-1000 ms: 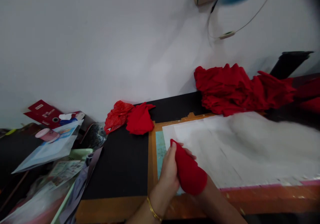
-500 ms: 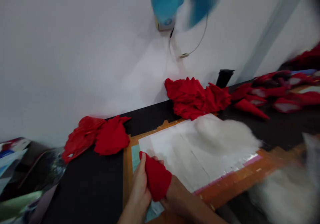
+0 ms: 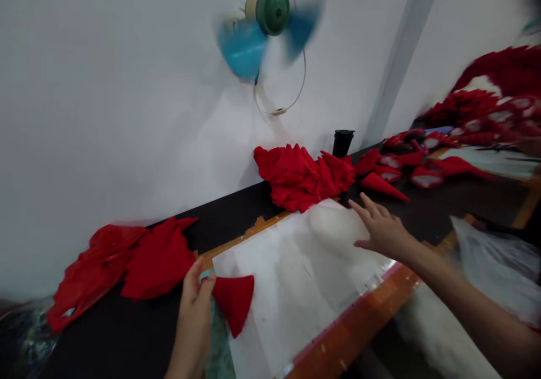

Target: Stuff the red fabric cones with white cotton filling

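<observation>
Left fingers [image 3: 207,291] hold red cone [image 3: 235,301]

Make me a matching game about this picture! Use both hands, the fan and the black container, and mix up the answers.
1. left hand
2. right hand
3. fan
4. black container

A. fingers spread, near the white fluff
B. behind the red heap
C. holding a red cone
D. blue and green

Right pairs: 1-C, 2-A, 3-D, 4-B
</observation>
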A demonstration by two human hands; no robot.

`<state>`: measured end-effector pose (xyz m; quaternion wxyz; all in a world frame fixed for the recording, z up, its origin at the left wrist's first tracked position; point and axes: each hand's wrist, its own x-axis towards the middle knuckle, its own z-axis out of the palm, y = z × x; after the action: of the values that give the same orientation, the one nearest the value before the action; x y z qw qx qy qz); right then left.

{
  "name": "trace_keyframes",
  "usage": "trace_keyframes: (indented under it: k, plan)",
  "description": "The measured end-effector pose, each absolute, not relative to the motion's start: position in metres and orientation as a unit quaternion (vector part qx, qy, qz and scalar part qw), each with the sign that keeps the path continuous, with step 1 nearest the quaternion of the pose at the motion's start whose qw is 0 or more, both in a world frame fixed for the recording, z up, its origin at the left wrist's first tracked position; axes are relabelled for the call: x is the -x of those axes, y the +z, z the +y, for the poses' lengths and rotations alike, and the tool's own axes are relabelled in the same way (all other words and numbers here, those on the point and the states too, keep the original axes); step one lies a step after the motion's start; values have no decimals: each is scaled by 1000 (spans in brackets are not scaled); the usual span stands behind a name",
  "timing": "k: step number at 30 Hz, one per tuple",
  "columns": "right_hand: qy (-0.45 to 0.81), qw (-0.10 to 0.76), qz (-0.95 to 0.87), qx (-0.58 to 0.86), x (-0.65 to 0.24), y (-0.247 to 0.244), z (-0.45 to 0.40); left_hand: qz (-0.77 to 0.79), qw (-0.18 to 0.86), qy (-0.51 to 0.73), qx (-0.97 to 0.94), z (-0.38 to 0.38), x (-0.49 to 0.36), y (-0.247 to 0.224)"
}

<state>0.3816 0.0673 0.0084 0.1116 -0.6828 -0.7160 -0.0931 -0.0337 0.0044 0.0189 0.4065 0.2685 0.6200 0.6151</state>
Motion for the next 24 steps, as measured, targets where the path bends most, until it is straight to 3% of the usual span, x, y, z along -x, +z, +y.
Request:
trace_keyframes:
  k: [3,7,10,14,17,24]
  plan:
    - [66,166,-672,719,-395,-1,78,630,449,532,-345,3,10,28]
    - [100,286,-568,765,-382,-10,79,586,514,429,-456,5,-27,26]
    - [155,353,-500,775,-355,-17,69,545,495,409,-539,13,-55,12]
    - [335,447,-485,673,-308,-26,44,505,454,383,-626,31,-85,-8]
    - [419,446,-505,609,-287,-26,33,500,406,336,-687,49,-96,-12]
    - [379,402,-611,567,-299,-16,35,467,321,219,-794,73,-130,-21]
